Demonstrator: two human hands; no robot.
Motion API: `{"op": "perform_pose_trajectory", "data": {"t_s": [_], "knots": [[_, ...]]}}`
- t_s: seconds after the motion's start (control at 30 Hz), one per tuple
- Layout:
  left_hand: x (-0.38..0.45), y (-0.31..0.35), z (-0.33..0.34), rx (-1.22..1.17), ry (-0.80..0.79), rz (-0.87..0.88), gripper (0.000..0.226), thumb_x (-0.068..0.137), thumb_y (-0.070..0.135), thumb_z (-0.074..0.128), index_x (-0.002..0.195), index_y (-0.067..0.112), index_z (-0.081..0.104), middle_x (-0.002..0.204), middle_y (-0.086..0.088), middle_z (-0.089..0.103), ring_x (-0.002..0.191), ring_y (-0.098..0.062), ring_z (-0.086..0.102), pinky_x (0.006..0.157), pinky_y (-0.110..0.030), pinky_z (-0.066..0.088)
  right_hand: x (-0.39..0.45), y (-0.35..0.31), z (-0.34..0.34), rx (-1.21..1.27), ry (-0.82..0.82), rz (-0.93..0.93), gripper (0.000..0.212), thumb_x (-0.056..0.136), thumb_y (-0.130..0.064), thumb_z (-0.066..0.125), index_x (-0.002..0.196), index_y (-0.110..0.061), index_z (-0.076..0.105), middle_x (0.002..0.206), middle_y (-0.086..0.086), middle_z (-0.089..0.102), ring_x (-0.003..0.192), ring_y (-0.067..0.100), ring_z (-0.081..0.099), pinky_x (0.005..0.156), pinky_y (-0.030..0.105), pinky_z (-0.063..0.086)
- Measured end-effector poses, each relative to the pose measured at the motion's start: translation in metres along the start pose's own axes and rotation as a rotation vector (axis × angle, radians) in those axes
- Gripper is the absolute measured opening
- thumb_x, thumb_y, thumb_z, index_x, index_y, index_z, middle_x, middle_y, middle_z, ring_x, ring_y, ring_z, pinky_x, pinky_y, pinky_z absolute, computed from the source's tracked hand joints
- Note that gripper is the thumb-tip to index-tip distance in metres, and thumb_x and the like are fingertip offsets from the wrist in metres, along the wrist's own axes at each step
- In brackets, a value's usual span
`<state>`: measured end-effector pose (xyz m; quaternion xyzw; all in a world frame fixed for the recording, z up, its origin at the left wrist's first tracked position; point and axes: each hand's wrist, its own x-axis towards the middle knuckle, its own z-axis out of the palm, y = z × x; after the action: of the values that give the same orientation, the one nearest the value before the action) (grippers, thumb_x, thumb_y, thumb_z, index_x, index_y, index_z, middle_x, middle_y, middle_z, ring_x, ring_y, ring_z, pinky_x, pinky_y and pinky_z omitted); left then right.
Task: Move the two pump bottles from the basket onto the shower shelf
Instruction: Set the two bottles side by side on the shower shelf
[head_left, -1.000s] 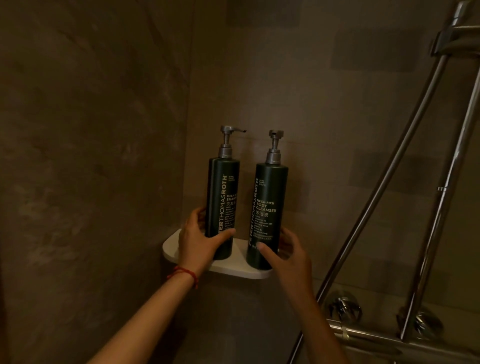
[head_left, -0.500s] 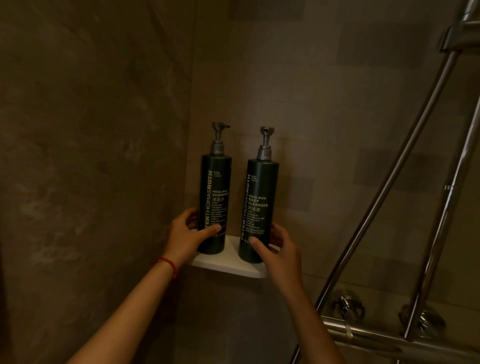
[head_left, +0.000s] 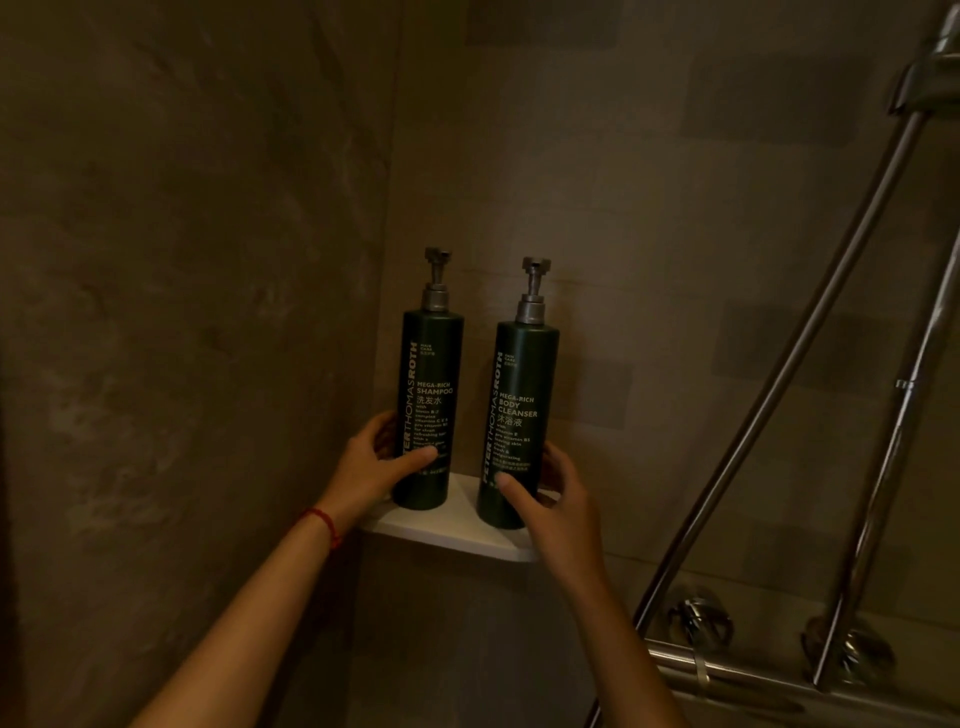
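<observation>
Two dark green pump bottles stand upright on the white corner shower shelf. The shampoo bottle is on the left, close to the corner. The body cleanser bottle stands to its right with a gap between them. My left hand wraps the lower part of the shampoo bottle, thumb across its label. My right hand holds the base of the body cleanser bottle, thumb on the front and fingers behind. Both pump heads face me. No basket is in view.
Tiled shower walls meet in the corner behind the shelf. A chrome hose and a riser rail slant up on the right. The chrome mixer bar with its two valves runs along the lower right.
The shampoo bottle's pump spout, pointing right a second ago, now faces me. Both hands stay on the bottles, which remain on the shelf.
</observation>
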<state>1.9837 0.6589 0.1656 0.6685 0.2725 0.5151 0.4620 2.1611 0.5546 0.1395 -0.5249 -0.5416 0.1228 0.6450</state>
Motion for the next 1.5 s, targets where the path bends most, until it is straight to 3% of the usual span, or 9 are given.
{"op": "perform_pose_trajectory", "data": {"t_s": [0.13,0.37,0.47,0.6,0.77,1.03,1.23,1.3,1.5], "knots": [[-0.001,-0.003,0.007,0.004,0.073,0.013,0.064,0.066,0.015,0.072,0.122,0.014,0.041,0.103,0.005,0.051,0.084,0.000,0.049,0.067,-0.016,0.043,0.006,-0.002,0.003,-0.029,-0.006,-0.004,0.066,0.064,-0.037,0.076,0.118,-0.041,0.038,0.103,-0.028,0.049,0.093,-0.012,0.050,0.068,0.009,0.042],[0.002,-0.004,-0.002,0.023,0.010,0.013,0.055,0.069,0.015,0.070,0.119,0.015,0.046,0.093,0.018,0.051,0.081,0.004,0.049,0.052,-0.008,0.046,0.010,0.003,-0.007,-0.049,-0.055,-0.021,0.062,0.068,-0.032,0.074,0.120,-0.034,0.042,0.102,-0.028,0.051,0.088,-0.023,0.050,0.064,-0.001,0.042],[0.004,-0.006,-0.006,0.001,-0.030,0.000,0.057,0.070,0.014,0.068,0.123,0.015,0.044,0.096,0.017,0.053,0.085,0.003,0.051,0.055,-0.010,0.047,0.010,0.006,-0.006,-0.032,-0.059,-0.006,0.063,0.071,-0.030,0.072,0.126,-0.030,0.041,0.107,-0.020,0.053,0.092,-0.014,0.051,0.065,0.001,0.044],[0.004,-0.008,-0.007,-0.019,-0.055,0.010,0.054,0.072,0.014,0.066,0.121,0.018,0.045,0.098,0.017,0.053,0.088,0.003,0.051,0.056,-0.009,0.048,0.009,0.009,-0.002,-0.026,-0.026,-0.011,0.063,0.072,-0.027,0.071,0.128,-0.029,0.040,0.106,-0.022,0.050,0.091,-0.014,0.048,0.064,-0.001,0.042],[0.007,-0.012,-0.008,-0.033,-0.107,0.027,0.042,0.075,0.016,0.064,0.112,0.027,0.050,0.103,0.012,0.057,0.096,-0.003,0.053,0.072,-0.017,0.046,0.011,0.008,0.001,-0.011,-0.020,-0.003,0.063,0.072,-0.027,0.071,0.128,-0.027,0.041,0.106,-0.021,0.051,0.091,-0.013,0.049,0.064,0.000,0.043],[0.007,-0.015,-0.005,-0.042,-0.120,0.058,0.037,0.078,0.014,0.060,0.110,0.029,0.049,0.099,0.017,0.056,0.088,0.005,0.054,0.062,-0.007,0.048,0.009,0.010,0.001,0.000,-0.018,-0.001,0.063,0.073,-0.028,0.070,0.129,-0.028,0.040,0.106,-0.022,0.050,0.092,-0.012,0.049,0.065,0.000,0.043],[0.008,-0.017,-0.008,-0.038,-0.132,0.041,0.037,0.076,0.020,0.061,0.110,0.032,0.050,0.103,0.015,0.057,0.095,0.002,0.054,0.068,-0.012,0.048,0.009,0.011,0.003,0.000,-0.019,-0.004,0.064,0.074,-0.029,0.069,0.130,-0.026,0.040,0.113,-0.014,0.052,0.096,-0.010,0.050,0.068,0.000,0.044],[0.009,-0.017,-0.008,-0.034,-0.135,0.036,0.043,0.076,0.020,0.061,0.117,0.024,0.048,0.105,0.013,0.057,0.098,-0.001,0.054,0.071,-0.015,0.047,0.009,0.011,0.003,-0.006,-0.018,-0.007,0.064,0.074,-0.029,0.069,0.131,-0.025,0.040,0.114,-0.012,0.053,0.097,-0.009,0.049,0.068,0.001,0.044],[0.007,-0.014,-0.006,-0.022,-0.132,0.026,0.044,0.079,0.018,0.059,0.120,0.022,0.046,0.104,0.013,0.055,0.096,0.000,0.052,0.074,-0.018,0.046,0.007,0.009,0.003,-0.014,-0.014,-0.005,0.063,0.073,-0.031,0.069,0.129,-0.032,0.039,0.110,-0.018,0.052,0.096,-0.010,0.050,0.068,0.001,0.044]]}}
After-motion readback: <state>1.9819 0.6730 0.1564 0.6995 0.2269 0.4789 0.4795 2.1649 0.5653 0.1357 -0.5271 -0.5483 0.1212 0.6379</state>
